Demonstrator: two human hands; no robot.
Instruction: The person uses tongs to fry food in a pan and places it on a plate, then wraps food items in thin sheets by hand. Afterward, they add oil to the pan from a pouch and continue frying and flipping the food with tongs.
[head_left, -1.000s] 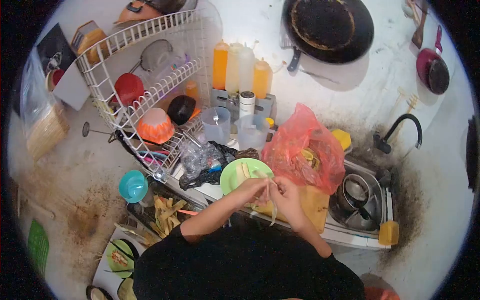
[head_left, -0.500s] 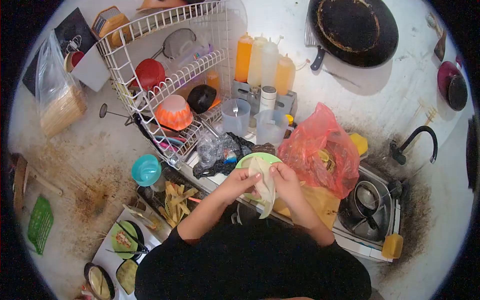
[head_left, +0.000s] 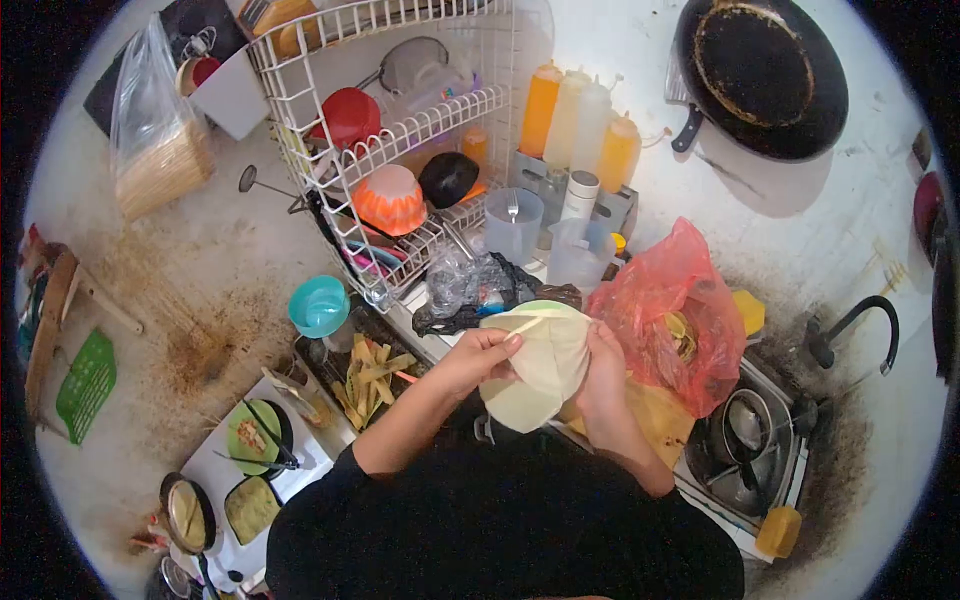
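Note:
A thin, pale, round dough wrapper [head_left: 545,370] hangs spread out in front of my chest, creased at its upper part. My left hand [head_left: 472,362] pinches its left edge between thumb and fingers. On the other side, my right hand [head_left: 602,372] is closed on the right edge, its fingertips partly behind the sheet. A light green plate [head_left: 548,307] shows just past the wrapper's upper edge, mostly hidden by it. Close to my right hand are a brown cutting board [head_left: 655,415] and a red plastic bag [head_left: 680,310].
A sink [head_left: 765,480] holding a dark pan lies on the right. Left of my arms are long peels [head_left: 370,380], a teal bowl [head_left: 319,306] and a stove with a frying pan [head_left: 187,512]. A white dish rack [head_left: 350,190] and several sauce bottles [head_left: 540,110] stand behind.
The wrapper, narrow and folded before, is now opened out wide between my hands. My right hand has moved out to its right side. The whole view has shifted slightly.

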